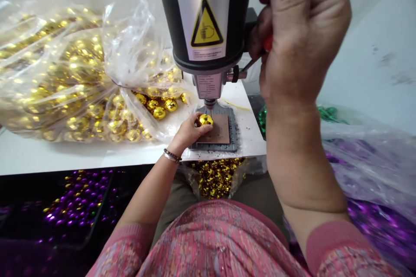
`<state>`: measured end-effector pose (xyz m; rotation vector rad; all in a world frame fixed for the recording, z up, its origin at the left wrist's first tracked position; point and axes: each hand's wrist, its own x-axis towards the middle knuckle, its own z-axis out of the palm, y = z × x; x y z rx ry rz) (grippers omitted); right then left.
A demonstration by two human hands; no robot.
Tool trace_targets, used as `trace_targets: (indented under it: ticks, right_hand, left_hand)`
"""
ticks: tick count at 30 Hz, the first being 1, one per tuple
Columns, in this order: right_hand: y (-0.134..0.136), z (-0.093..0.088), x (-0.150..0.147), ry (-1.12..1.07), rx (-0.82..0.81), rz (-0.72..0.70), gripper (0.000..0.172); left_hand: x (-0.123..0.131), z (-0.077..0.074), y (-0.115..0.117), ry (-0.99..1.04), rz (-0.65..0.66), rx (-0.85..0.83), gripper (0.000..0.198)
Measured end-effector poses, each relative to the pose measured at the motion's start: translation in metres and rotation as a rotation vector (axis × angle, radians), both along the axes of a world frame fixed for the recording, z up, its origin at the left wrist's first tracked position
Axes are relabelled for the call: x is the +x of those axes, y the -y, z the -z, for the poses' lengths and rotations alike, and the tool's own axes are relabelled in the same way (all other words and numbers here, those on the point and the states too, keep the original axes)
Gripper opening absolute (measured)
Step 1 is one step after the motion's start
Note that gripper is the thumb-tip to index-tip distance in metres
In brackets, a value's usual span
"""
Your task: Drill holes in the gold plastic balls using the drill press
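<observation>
My left hand (190, 131) pinches a shiny gold faceted ball (206, 120) between thumb and fingers, over a brown square board (218, 130) on the grey base (232, 117) of a bench drill press (206, 21). The drill bit (210, 111) points down right beside or behind the ball; whether it touches cannot be made out. Raised at the upper right, my right hand (295, 30) is closed around the press's feed handle (267, 44), whose red part shows between the fingers. A warning label (207, 24) is on the black drill head.
A large clear plastic bag (130, 60) of gold balls fills the table's left side, with several loose gold balls (159, 112) at its mouth. Gold balls (217, 177) lie in plastic on my lap. Purple balls (78, 199) are lower left; bagged purple (383, 229) and green ones (328, 113) are right.
</observation>
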<state>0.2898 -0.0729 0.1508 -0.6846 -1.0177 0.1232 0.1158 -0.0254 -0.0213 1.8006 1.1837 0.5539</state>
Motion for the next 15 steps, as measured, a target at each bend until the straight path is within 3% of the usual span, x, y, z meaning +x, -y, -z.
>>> trace_targets:
  ticks: [8, 12, 15]
  right_hand:
    - [-0.021, -0.025, 0.02, -0.049, -0.361, -0.126, 0.02]
    - [-0.025, -0.025, 0.022, -0.063, -0.398, -0.137, 0.022]
    - [-0.025, -0.025, 0.021, -0.073, -0.391, -0.144, 0.022]
  left_hand:
    - [0.016, -0.016, 0.01, -0.232, 0.047, 0.165, 0.066]
    - [0.021, -0.014, 0.012, -0.253, 0.111, 0.243, 0.067]
    - [0.021, -0.011, 0.012, -0.234, 0.097, 0.188, 0.071]
